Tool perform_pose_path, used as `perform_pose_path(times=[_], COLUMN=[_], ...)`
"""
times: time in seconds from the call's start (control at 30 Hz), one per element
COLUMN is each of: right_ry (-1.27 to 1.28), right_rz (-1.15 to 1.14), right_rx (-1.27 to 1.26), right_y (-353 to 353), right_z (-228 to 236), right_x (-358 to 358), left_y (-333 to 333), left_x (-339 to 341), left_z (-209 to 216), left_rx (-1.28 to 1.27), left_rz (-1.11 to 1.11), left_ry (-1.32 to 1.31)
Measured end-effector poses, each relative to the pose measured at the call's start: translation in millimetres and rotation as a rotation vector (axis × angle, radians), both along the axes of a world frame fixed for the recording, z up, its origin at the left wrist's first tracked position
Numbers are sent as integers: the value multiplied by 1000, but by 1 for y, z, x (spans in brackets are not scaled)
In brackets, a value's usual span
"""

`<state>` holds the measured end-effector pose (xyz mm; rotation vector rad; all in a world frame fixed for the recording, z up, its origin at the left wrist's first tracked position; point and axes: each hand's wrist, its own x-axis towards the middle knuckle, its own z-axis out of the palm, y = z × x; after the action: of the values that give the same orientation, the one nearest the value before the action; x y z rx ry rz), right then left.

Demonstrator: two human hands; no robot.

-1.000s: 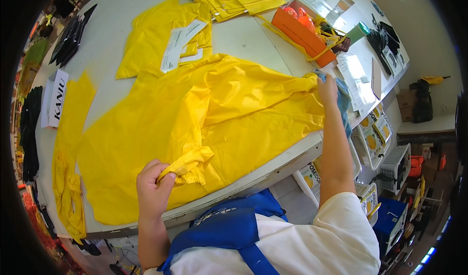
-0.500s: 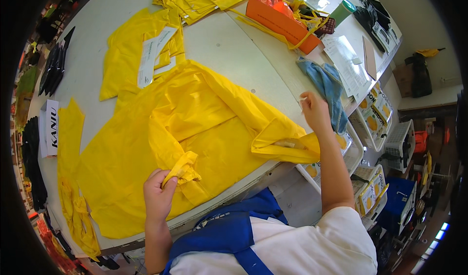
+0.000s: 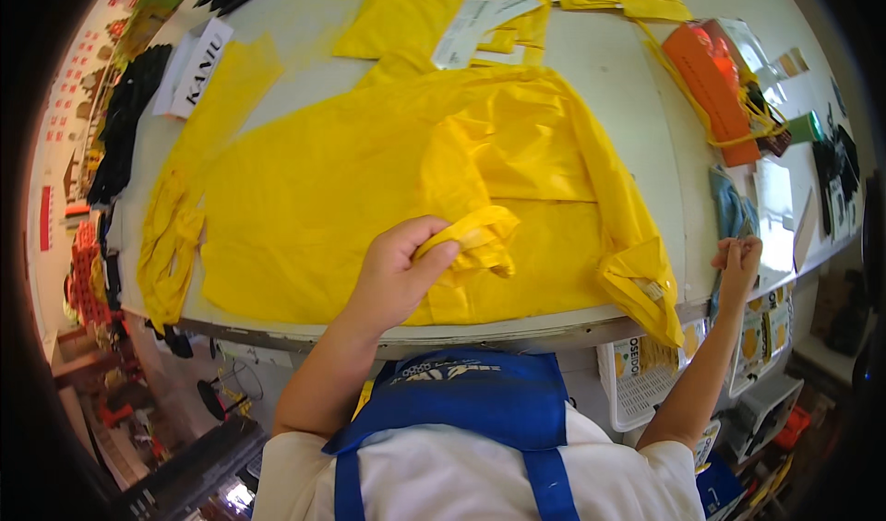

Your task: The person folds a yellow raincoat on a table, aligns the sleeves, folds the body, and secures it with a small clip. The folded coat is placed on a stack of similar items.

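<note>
A smooth yellow garment [image 3: 314, 198], much like a raincoat, lies spread across the table in front of me. Its bunched sleeve end [image 3: 489, 235] is pinched in my left hand [image 3: 401, 267], thumb on top, just above the garment's near part. The other sleeve [image 3: 637, 286] runs down the right side, its folded end hanging over the table edge. At the right edge of the table my right hand [image 3: 736, 258] is closed beside a blue denim cloth [image 3: 724, 203]. What its fingers hold, if anything, is too small to make out.
More folded yellow pieces [image 3: 397, 13] with white paper slips [image 3: 475, 27] lie at the back. An orange box [image 3: 706, 87] of items stands far right, near a green cup [image 3: 805, 128]. A yellow strip [image 3: 166, 235] and black gloves [image 3: 129, 119] lie left. White baskets [image 3: 632, 396] sit below the edge.
The view has turned, so the table things appear shifted. My right hand has come down beside the denim cloth. My left hand still grips the sleeve end.
</note>
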<state>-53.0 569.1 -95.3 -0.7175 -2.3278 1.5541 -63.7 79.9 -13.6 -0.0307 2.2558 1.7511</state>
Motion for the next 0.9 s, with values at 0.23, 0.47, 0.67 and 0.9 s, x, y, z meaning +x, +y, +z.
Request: perform_pose_path(times=[0.23, 0.47, 0.67, 0.9], right_ry=[204, 327, 421, 139], right_rz=[846, 971, 900, 412], right_rx=[175, 145, 147, 237], right_y=[-245, -291, -297, -241], right_z=[93, 93, 85, 48], right_x=[-20, -28, -29, -92], left_y=[-3, -7, -14, -21], left_x=[4, 9, 13, 15], left_z=[12, 17, 16, 14], left_rx=[75, 151, 151, 106], left_rz=[-71, -67, -69, -28], left_ry=[57, 54, 28, 45])
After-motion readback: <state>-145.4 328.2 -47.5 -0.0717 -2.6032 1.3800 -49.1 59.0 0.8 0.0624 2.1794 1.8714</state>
